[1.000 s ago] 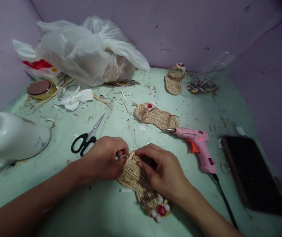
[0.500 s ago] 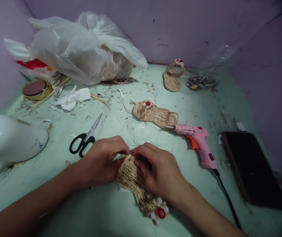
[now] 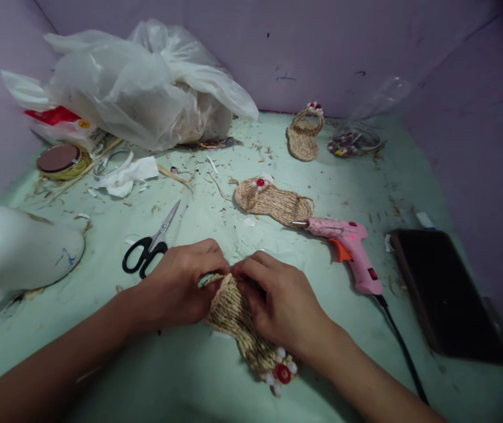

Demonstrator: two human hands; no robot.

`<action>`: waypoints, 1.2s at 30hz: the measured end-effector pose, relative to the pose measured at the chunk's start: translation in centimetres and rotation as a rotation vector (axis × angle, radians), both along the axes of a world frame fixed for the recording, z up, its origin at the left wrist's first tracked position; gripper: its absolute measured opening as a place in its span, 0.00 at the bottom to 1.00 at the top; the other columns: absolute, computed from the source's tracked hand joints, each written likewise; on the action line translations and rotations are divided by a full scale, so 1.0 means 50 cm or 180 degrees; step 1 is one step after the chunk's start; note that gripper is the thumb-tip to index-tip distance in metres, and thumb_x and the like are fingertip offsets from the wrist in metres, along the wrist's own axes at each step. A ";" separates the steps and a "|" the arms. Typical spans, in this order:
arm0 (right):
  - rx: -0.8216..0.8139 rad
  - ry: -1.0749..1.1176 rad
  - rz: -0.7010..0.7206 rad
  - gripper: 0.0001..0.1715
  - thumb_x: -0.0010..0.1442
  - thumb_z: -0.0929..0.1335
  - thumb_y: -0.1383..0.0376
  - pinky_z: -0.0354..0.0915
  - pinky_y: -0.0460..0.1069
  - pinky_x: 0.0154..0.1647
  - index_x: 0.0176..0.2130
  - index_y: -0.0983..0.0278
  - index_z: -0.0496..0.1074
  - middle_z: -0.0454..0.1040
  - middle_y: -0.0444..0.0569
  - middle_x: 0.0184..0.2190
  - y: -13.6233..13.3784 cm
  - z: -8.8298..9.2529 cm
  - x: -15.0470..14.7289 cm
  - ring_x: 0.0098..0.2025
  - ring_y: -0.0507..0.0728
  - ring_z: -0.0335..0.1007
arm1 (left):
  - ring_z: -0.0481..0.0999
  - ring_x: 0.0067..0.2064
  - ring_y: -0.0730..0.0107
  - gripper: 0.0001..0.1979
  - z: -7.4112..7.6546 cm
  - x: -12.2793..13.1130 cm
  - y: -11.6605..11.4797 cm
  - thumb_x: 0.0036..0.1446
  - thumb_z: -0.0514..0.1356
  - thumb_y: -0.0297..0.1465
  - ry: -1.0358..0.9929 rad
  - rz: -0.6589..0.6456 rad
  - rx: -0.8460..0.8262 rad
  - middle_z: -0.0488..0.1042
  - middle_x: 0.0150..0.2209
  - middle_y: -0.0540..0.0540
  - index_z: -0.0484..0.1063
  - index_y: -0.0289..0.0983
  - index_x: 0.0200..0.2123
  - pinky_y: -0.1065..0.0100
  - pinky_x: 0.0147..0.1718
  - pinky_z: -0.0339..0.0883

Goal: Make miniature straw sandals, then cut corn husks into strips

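Observation:
Close in front of me is a small woven straw slipper (image 3: 229, 305), its near end trimmed with white beads round a red one (image 3: 283, 373). My left hand (image 3: 189, 285) pinches the far end of the slipper from the left, by a loose strand. From the right, my right hand (image 3: 277, 299) grips the same end, thumb and fingers closed over the edge. The fingertips of both hands almost meet there and partly hide the weave. Beyond them lies a second beaded slipper (image 3: 273, 202), with the nozzle of a pink glue gun (image 3: 341, 235) by its edge.
Black-handled scissors (image 3: 152, 244) lie left of my hands, beside a white bottle (image 3: 26, 247) on its side. A dark phone (image 3: 447, 294) is at the right. Farther back are a plastic bag (image 3: 145, 88), a small slipper (image 3: 304, 138) and a bag of beads (image 3: 350, 143).
Both hands keep their grip on the slipper's far end, with only slight finger movement. The whole view has shifted a little, so the things on the table appear slightly farther left.

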State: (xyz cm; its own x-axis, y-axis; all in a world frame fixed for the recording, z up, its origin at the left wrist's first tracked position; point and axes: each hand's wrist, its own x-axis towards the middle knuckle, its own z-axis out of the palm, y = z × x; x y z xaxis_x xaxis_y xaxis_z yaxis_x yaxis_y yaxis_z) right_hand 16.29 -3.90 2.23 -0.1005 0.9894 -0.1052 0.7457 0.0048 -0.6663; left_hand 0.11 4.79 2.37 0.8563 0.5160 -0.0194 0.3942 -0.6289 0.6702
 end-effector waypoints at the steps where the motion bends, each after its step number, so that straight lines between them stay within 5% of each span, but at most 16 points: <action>1: -0.0003 0.0001 -0.0002 0.14 0.51 0.62 0.72 0.60 0.48 0.33 0.38 0.61 0.70 0.70 0.48 0.33 0.000 -0.001 0.000 0.34 0.55 0.67 | 0.67 0.28 0.76 0.05 0.000 0.000 0.001 0.48 0.55 0.24 -0.0010 -0.0010 -0.0009 0.67 0.27 0.49 0.70 0.35 0.26 0.74 0.26 0.57; 36: 0.0004 -0.0051 -0.0027 0.13 0.52 0.62 0.72 0.61 0.49 0.33 0.38 0.62 0.70 0.70 0.48 0.34 -0.004 -0.002 0.000 0.34 0.55 0.67 | 0.65 0.29 0.75 0.05 0.002 0.002 0.007 0.49 0.54 0.26 0.0272 -0.0099 0.0011 0.67 0.28 0.49 0.70 0.35 0.28 0.73 0.27 0.56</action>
